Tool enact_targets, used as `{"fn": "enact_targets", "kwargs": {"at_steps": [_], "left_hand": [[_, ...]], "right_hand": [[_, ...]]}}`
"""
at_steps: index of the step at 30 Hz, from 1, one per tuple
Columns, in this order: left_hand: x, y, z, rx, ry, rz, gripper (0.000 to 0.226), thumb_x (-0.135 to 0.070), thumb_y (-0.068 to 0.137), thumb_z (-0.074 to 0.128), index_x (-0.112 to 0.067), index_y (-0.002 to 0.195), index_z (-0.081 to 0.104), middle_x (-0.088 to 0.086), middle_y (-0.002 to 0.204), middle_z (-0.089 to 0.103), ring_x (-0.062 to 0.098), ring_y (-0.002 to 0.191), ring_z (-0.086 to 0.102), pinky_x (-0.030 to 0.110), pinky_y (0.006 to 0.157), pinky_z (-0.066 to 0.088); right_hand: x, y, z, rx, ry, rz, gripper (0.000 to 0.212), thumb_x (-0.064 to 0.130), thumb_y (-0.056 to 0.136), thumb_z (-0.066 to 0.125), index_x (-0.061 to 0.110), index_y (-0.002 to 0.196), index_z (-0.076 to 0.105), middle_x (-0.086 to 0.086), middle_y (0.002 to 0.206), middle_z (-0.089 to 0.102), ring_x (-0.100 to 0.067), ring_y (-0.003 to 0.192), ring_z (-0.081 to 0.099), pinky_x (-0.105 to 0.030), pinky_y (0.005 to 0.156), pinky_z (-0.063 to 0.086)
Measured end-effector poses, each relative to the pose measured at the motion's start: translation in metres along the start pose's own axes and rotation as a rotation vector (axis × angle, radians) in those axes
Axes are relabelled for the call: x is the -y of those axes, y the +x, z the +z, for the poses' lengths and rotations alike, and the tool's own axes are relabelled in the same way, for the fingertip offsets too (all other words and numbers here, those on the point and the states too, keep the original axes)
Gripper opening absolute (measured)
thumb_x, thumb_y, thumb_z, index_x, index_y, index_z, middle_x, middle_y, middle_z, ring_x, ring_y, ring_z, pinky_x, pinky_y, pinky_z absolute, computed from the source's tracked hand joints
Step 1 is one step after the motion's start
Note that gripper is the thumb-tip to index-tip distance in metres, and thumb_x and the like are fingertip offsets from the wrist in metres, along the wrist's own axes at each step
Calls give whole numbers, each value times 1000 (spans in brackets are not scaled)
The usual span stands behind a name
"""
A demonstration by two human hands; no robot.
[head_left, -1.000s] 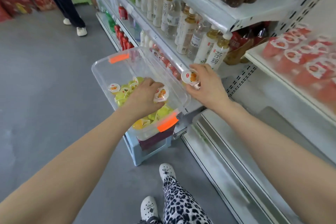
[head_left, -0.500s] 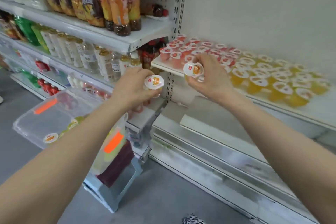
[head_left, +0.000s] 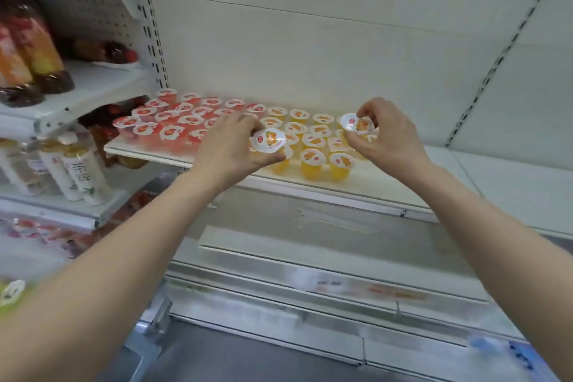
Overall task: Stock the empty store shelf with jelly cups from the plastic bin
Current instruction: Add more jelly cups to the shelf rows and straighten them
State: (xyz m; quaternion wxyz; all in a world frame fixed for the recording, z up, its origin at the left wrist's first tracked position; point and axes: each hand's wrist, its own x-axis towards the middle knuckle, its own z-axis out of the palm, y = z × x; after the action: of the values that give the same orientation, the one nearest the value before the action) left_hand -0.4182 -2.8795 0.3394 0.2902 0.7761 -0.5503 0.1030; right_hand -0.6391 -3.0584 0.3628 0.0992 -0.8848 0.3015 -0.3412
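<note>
My left hand (head_left: 231, 147) grips an orange jelly cup (head_left: 268, 140) with a white foil lid, held over the front of the white shelf (head_left: 387, 186). My right hand (head_left: 389, 136) pinches a second orange jelly cup (head_left: 356, 124) above the right end of the rows. On the shelf stand several red jelly cups (head_left: 169, 121) at the left and several orange jelly cups (head_left: 313, 149) to their right. The plastic bin is out of view, except for a blurred yellow-green patch (head_left: 11, 295) at the left edge.
To the left, shelves hold juice bottles (head_left: 31, 53) and pale tea bottles (head_left: 83, 170). The right part of the jelly shelf (head_left: 511, 177) is bare. Below run lower white shelves (head_left: 325, 245) with price rails. The upright with slots (head_left: 153, 40) borders the shelf's left end.
Both hands lifted jelly cups out of the bin and carried them right and up to the jelly shelf. My view swung from the bin to the shelf.
</note>
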Motion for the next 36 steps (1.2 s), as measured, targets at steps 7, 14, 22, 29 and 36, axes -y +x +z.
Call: {"fn": "enact_targets", "kwargs": {"at_steps": [7,14,22,29,36], "left_hand": [[-56,20,38,8,-6,-32,63,-70,68,68,-24,109,63,-7,105,65,18,99,58,38,83,48],[-73,20,56,46,67,-115,64,-74,66,66,-28,111,62,-8,105,64,20,104,53,42,87,46],[-79,22,64,47,111,-126,66,-73,67,65,-25,112,62,-8,108,63,21,105,51,42,88,44],[-93,27,74,44,105,-77,64,-74,68,63,-27,111,62,-9,107,61,20,105,49,37,87,42],[-124,40,99,29,112,42,69,-75,67,63,-25,114,64,-1,114,55,22,114,44,38,100,37]], "right_hand": [[-80,-6,-12,181,-15,147,34,33,75,74,22,100,54,-1,99,61,-22,91,57,-32,76,42],[-108,-4,23,312,-10,148,30,34,74,72,22,97,57,-1,99,62,-20,89,55,-33,78,44],[-125,11,41,315,-9,131,22,34,77,71,25,92,56,3,92,56,-17,83,50,-29,71,34],[-132,12,45,293,-3,98,23,33,82,69,20,100,61,1,112,49,-18,85,54,-28,77,38],[-141,13,21,286,-140,-55,39,45,92,57,18,120,64,-1,127,50,-22,115,50,-37,95,45]]}}
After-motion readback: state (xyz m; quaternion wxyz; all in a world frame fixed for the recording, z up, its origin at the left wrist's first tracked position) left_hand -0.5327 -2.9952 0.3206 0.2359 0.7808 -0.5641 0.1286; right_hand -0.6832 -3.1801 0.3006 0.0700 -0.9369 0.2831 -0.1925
